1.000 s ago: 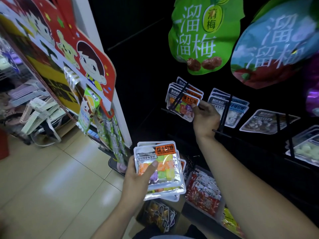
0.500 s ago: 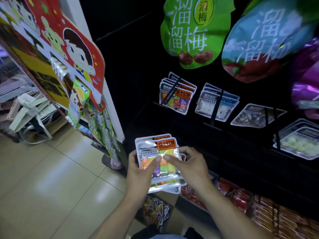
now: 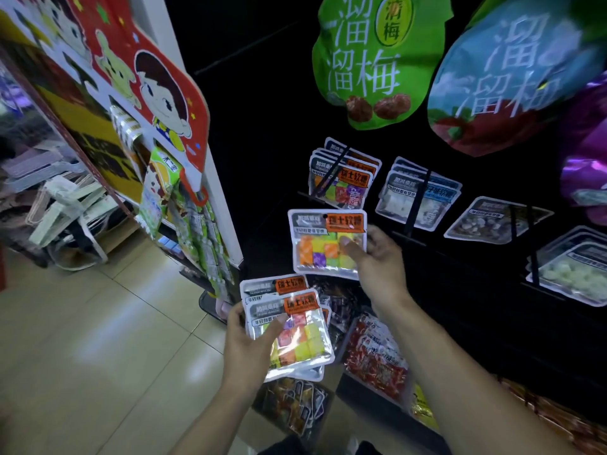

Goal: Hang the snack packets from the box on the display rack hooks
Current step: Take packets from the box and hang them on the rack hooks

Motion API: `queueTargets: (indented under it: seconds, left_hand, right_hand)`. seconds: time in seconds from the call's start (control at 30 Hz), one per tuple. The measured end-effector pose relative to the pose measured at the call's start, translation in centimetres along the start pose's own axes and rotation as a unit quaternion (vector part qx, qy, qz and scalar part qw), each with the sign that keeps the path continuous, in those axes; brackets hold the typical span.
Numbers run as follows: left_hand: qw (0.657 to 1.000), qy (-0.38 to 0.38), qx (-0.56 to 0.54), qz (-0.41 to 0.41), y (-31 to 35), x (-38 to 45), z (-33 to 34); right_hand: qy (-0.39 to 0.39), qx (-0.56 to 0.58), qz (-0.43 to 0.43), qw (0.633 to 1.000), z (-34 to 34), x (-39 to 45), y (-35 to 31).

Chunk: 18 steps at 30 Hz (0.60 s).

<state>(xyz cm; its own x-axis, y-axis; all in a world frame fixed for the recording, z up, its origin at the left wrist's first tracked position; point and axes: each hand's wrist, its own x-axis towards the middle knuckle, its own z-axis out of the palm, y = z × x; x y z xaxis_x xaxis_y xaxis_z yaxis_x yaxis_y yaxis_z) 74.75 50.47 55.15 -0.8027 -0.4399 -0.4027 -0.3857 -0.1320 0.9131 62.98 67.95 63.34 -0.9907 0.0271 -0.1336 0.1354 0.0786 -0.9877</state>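
My right hand [image 3: 377, 264] grips one clear candy packet [image 3: 322, 247] with an orange label and coloured cubes, held upright just below the leftmost hook. That black hook [image 3: 331, 169] carries several of the same packets [image 3: 345, 185]. My left hand [image 3: 246, 349] holds a stack of the same packets [image 3: 295, 336] lower down, thumb across the front. The box is not visible.
Other hooks to the right hold white-candy packets [image 3: 417, 198] and more packets [image 3: 492, 221]. Big green [image 3: 371, 60] and blue [image 3: 512, 73] bag props hang above. Red snack packets [image 3: 374, 359] fill lower shelves. A cartoon sign stand [image 3: 147, 93] with hanging snacks is on the left, over tiled floor.
My right hand left the hung packets, came down to the stack, took the top packet and lifted it up toward the leftmost hook. The left hand's stack sank lower.
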Motion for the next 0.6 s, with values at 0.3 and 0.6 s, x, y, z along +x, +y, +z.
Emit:
queueTargets:
  seconds: [0.3,0.6]
  left_hand:
    - [1.000,-0.018,-0.006,-0.006,0.3,-0.2,-0.6]
    - [0.999,-0.026,-0.043,0.016,1.3,-0.5,-0.8]
  right_hand:
    - [0.054,0.010,-0.041,0.998,3.1,2.6,-0.6]
    - [0.134,-0.011,-0.064,0.989,3.1,6.2,0.1]
